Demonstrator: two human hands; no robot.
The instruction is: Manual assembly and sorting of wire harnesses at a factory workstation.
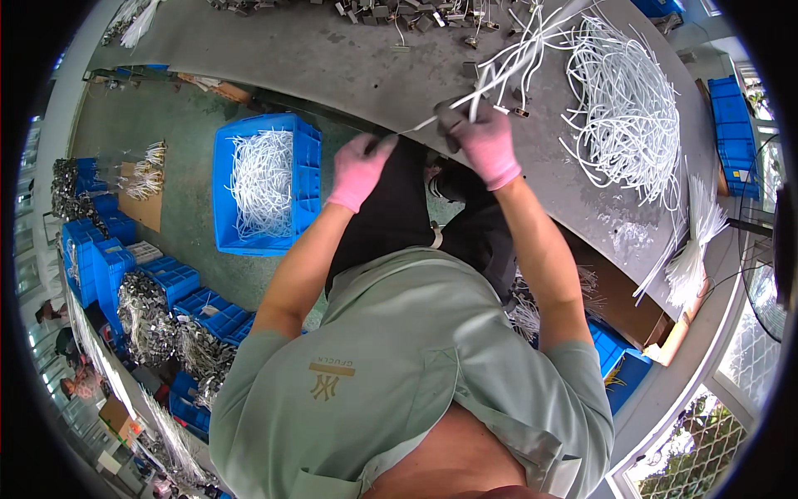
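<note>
White wires point(502, 80): slim, glossy, loosely fanned, crossing, slightly curved; right grip point(484, 143) closed around them; left grip point(359, 172) at one's narrow tip, can't tell if pinching.

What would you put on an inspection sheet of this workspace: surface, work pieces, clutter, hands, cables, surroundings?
Surface: grey table, scuffed, with pale smears at right.
Work pieces: white wires in the right hand; large white wire pile on the table.
Clutter: small metal pieces along the far edge.
Hands: pink gloves with dark fingers; right closed on wires, left hand at one wire's thin tip, grip unclear.
Cables: thin black cable at far right, away from the hands.
Surroundings: wire-filled blue bin on the floor; latticed window.
</note>
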